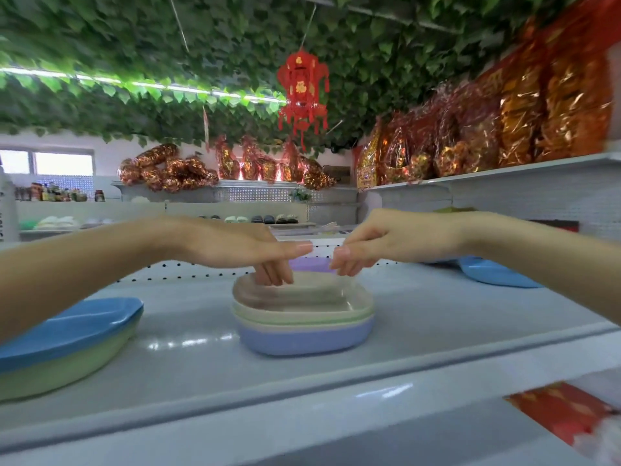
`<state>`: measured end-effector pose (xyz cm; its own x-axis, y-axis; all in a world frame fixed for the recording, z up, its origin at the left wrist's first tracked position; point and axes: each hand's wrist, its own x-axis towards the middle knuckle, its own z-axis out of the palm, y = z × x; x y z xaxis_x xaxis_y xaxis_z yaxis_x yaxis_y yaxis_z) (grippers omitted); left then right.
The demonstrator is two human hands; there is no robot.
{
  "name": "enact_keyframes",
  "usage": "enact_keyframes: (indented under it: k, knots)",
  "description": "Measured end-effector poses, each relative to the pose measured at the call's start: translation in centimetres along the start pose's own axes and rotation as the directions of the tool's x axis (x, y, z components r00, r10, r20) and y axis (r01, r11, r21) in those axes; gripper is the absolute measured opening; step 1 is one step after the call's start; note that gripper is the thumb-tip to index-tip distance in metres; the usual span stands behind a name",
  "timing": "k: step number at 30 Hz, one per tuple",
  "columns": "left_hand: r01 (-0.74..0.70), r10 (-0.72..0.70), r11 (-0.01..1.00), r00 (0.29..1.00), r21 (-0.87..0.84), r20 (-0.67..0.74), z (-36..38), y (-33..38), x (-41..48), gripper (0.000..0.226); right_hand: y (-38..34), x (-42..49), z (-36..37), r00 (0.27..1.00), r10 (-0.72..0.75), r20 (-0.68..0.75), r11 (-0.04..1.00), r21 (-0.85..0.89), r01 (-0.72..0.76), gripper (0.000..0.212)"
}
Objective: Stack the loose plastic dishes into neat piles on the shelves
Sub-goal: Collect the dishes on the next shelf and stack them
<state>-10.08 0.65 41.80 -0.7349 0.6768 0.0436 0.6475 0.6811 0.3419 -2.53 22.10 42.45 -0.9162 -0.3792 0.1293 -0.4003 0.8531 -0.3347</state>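
A neat pile of square pastel plastic dishes (304, 316), lilac at the bottom, sits mid-shelf. Left hand (235, 250) dips its fingers into the top dish; right hand (379, 245), fingers curled, hangs above at one o'clock, contact unclear. Apparently settling the pile. Next: fetch the blue oval dish (494, 272) at three o'clock.

left hand (235, 245), right hand (386, 240), dish stack (302, 317), shelf (437, 317)
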Motion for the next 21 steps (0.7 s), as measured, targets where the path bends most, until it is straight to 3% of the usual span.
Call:
enact_keyframes:
  k: [6, 9, 14, 18, 21]
  knots:
    - [-0.002, -0.007, 0.998, 0.992, -0.068, -0.127, -0.2, 2.7, 5.9, 0.069, 7.1, -0.2, -3.5, 0.990, 0.099, -0.096, 0.994, -0.043, -0.103, 0.057]
    - [0.063, -0.062, 0.998, 0.995, 0.014, -0.076, 0.2, 3.1, 9.1, 0.061, 11.1, -0.6, -4.6, 0.986, 0.129, -0.104, 0.990, -0.040, -0.134, 0.047]
    - [0.217, -0.234, 0.958, 0.969, 0.186, 0.078, 1.5, 3.8, 12.7, 0.069, 17.4, -1.8, -6.5, 0.978, 0.155, -0.142, 0.983, -0.073, -0.167, 0.048]
    - [0.314, -0.343, 0.936, 0.916, 0.159, 0.206, 2.2, 4.5, 14.8, 0.080, 22.4, -3.0, -8.4, 0.963, 0.210, -0.170, 0.971, -0.078, -0.226, 0.037]
    - [0.327, -0.329, 0.944, 0.917, 0.046, 0.226, 2.7, 5.4, 16.5, 0.098, 25.9, -3.6, -10.0, 0.955, 0.202, -0.218, 0.963, -0.135, -0.234, 0.051]
